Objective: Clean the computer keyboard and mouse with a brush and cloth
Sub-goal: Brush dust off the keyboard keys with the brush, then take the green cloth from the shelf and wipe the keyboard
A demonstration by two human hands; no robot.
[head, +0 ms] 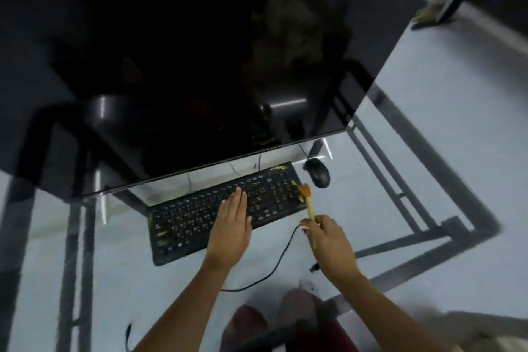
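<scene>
A black keyboard (194, 217) with yellow markings lies slanted on a glass desk (371, 214). My left hand (233, 223) rests flat on its middle keys with fingers straight. My right hand (328, 240) pinches the yellow handle of a small brush (309, 204), and its orange bristles touch the keyboard's right end. A black mouse (317, 172) sits just beyond that end, apart from the brush. No cloth is in view.
A large dark monitor (177, 66) tilts over the back of the desk, close above the keyboard. A black cable (281, 258) curls across the glass near my right wrist. The desk's metal frame (423, 217) and my feet show through the glass.
</scene>
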